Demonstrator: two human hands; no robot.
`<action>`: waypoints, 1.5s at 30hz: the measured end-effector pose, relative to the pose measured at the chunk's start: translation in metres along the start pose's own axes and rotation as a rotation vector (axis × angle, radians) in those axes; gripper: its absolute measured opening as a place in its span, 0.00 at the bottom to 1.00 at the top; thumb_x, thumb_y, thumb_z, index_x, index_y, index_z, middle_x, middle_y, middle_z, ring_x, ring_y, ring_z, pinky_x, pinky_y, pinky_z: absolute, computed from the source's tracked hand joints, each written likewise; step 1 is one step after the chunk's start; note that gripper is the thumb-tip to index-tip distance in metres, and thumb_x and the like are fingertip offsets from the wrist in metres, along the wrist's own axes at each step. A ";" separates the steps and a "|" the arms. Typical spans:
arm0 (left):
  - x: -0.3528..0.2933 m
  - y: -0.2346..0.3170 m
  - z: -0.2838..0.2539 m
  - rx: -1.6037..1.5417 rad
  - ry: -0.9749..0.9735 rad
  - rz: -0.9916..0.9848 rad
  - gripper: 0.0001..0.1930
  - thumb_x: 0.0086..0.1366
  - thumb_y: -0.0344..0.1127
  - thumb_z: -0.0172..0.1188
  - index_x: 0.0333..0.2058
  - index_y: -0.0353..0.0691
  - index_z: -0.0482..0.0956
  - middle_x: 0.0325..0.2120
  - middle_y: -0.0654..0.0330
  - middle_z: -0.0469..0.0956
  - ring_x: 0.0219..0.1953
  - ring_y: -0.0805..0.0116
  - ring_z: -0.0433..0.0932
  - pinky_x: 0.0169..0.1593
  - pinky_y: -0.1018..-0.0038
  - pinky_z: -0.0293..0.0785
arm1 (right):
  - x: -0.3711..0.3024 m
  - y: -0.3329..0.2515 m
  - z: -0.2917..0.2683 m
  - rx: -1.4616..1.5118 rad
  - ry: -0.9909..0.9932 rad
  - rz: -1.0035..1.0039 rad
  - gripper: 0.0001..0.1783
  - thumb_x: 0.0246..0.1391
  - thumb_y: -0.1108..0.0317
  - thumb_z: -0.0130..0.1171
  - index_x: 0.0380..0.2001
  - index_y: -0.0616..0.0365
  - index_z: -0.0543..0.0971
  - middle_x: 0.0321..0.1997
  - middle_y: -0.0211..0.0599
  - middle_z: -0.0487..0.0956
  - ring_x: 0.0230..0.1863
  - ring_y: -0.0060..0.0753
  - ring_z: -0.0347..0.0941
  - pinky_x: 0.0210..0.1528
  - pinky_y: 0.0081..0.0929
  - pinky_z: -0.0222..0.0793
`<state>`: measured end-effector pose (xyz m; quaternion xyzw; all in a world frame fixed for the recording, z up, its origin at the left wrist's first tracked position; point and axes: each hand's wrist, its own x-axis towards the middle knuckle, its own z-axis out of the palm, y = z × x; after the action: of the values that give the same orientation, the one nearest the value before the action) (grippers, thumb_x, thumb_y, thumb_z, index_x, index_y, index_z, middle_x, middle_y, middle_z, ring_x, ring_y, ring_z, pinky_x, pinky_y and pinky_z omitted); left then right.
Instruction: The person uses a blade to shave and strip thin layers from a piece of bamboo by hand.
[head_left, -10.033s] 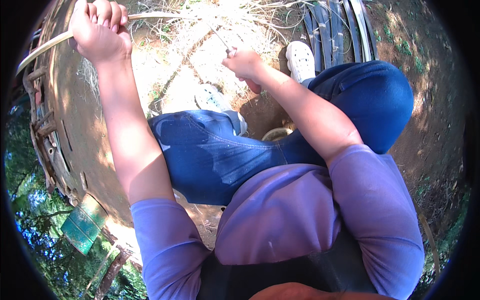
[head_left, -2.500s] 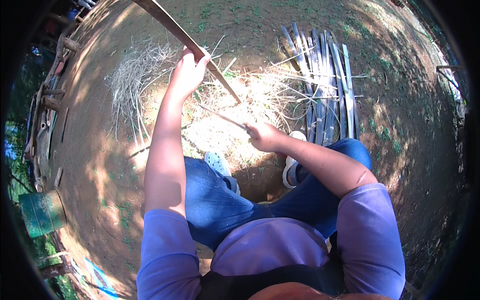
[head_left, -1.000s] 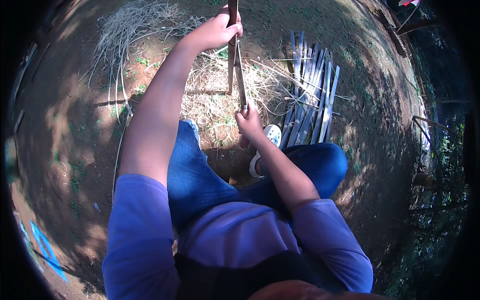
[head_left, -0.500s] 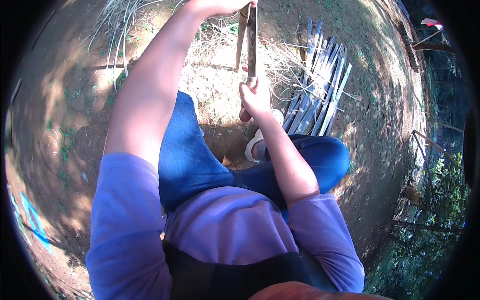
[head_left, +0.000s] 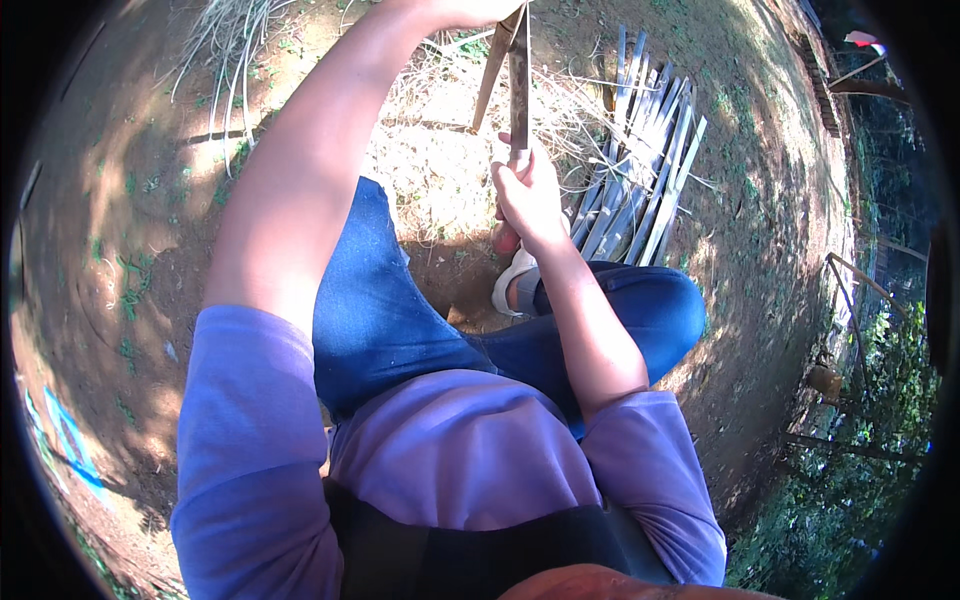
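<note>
My right hand [head_left: 530, 195] is closed round the handle of a long knife, whose rounded reddish butt shows below my fist. The knife's dark, straight blade [head_left: 520, 90] points away from me toward the top edge. Beside it, on the left, a brown bamboo strip [head_left: 492, 75] slants down from my left hand [head_left: 470, 10]. That hand reaches across from the left and is partly cut off by the top edge; its fingers appear closed at the strip's upper end, where strip and blade meet. Whether the two touch there, I cannot tell.
Pale shavings [head_left: 430, 150] litter the ground between my legs. To the right lies a pile of split bamboo strips [head_left: 640, 160], close to my shoe [head_left: 515, 285]. Thin pale strands [head_left: 240, 60] are heaped at the far left. Bushes [head_left: 870, 440] edge the right side.
My right hand and the knife have shifted slightly to the right. The left hand and the bamboo strip have moved right and a little upward, the hand now more cut off.
</note>
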<state>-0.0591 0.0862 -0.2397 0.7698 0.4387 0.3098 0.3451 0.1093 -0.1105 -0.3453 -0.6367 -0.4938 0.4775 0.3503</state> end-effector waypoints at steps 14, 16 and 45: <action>-0.001 -0.007 0.014 0.005 0.014 0.089 0.11 0.69 0.37 0.53 0.44 0.36 0.69 0.34 0.49 0.75 0.40 0.53 0.77 0.47 0.61 0.73 | -0.007 -0.017 -0.006 0.044 0.028 0.031 0.24 0.59 0.73 0.54 0.60 0.60 0.69 0.20 0.25 0.70 0.14 0.17 0.63 0.18 0.20 0.62; -0.003 0.007 0.015 0.025 0.010 0.115 0.11 0.68 0.37 0.53 0.44 0.37 0.69 0.35 0.50 0.75 0.41 0.53 0.77 0.48 0.61 0.72 | -0.007 -0.008 -0.007 -0.013 0.084 -0.094 0.24 0.58 0.74 0.55 0.59 0.59 0.70 0.21 0.24 0.70 0.16 0.18 0.65 0.18 0.21 0.62; 0.002 -0.001 0.026 0.111 0.052 0.291 0.12 0.67 0.37 0.56 0.43 0.36 0.70 0.41 0.46 0.71 0.45 0.52 0.74 0.51 0.62 0.71 | 0.026 0.163 0.005 -0.589 -0.220 0.506 0.22 0.51 0.69 0.53 0.50 0.66 0.74 0.28 0.53 0.82 0.31 0.47 0.83 0.36 0.37 0.78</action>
<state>-0.0385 0.0813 -0.2555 0.8348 0.3480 0.3514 0.2419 0.1536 -0.1295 -0.5037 -0.7564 -0.4717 0.4522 -0.0306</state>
